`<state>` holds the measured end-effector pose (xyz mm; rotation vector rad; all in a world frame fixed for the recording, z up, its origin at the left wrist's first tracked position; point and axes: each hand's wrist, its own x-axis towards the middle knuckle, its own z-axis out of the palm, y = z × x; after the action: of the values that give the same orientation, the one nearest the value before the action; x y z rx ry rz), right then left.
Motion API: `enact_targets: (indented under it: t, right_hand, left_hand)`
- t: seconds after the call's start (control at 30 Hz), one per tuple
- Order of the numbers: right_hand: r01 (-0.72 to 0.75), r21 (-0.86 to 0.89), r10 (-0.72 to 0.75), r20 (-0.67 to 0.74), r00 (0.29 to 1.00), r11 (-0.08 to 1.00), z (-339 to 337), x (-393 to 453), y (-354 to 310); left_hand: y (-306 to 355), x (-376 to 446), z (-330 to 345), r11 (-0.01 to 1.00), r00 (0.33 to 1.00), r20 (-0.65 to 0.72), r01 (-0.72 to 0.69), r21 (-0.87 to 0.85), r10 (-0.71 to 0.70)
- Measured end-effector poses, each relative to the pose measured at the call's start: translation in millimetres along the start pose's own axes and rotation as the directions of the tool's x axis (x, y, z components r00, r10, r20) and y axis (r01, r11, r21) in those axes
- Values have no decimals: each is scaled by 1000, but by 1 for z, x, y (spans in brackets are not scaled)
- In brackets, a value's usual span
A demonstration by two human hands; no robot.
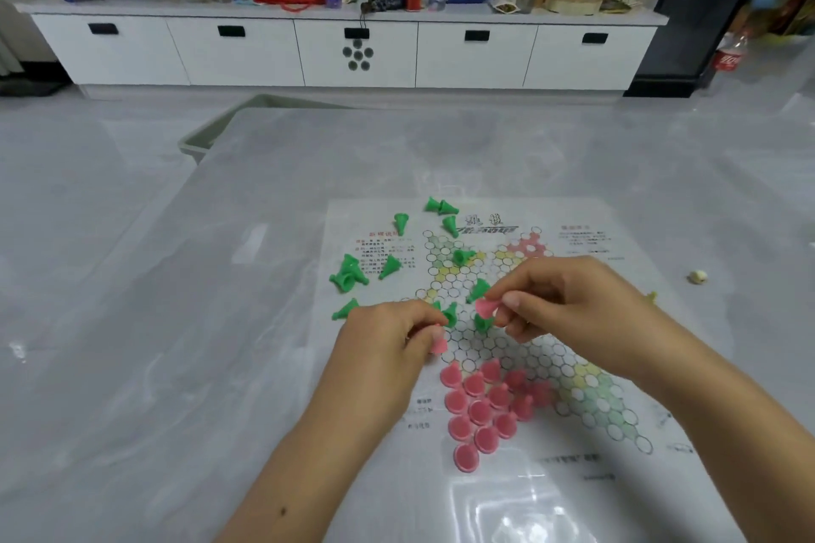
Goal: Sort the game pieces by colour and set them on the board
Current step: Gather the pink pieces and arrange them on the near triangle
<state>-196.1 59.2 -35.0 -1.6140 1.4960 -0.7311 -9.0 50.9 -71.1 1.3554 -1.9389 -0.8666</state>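
Your right hand pinches a pink piece; your left hand holds another. They look light, stiff, slippery: grip the narrow stems, then set down toward 6 o'clock.

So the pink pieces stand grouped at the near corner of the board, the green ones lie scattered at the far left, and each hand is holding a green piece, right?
Not quite. Each hand holds a pink piece, not a green one: the left hand pinches one pink piece, the right hand another. The head view shows it. The pink group and scattered green pieces are as you say.
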Motion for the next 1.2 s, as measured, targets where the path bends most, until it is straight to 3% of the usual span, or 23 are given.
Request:
enact_targets:
  t: [0.1,0.3,1.2]
  right_hand:
    - [18,-92,-15,39,999,996,1,5,2]
    - [64,-296,-43,75,996,953,6,9,3]
    - [67,-215,-27,185,982,974,20,11,9]
  left_hand:
    - [-2,3,3,991,999,-1,-53,125,53]
    - [-4,5,6,976,995,16,-100,194,99]
    - [-1,4,10,974,986,113,-138,180,119]
